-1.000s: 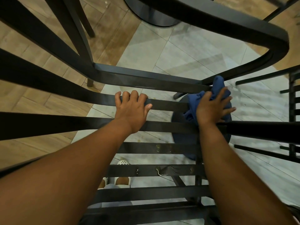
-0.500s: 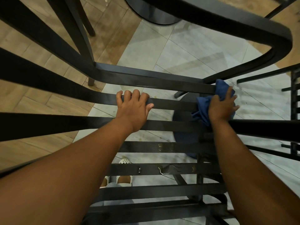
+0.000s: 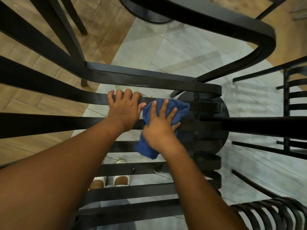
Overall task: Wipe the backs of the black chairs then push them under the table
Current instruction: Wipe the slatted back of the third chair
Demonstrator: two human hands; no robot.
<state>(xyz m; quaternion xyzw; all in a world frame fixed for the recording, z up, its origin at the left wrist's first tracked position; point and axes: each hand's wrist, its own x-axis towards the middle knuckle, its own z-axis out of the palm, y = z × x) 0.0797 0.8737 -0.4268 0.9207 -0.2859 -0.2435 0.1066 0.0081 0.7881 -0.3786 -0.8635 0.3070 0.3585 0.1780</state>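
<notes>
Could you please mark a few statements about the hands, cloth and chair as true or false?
1. The right hand presses a blue cloth against the chair slats. True.
2. The left hand hangs free of the chair. False: its fingers curl over a slat.
3. The cloth is red. False: it is blue.
4. White shoes show below, between the slats. True.

No readable txt, labels, brands, nos. or signs anywhere.
</notes>
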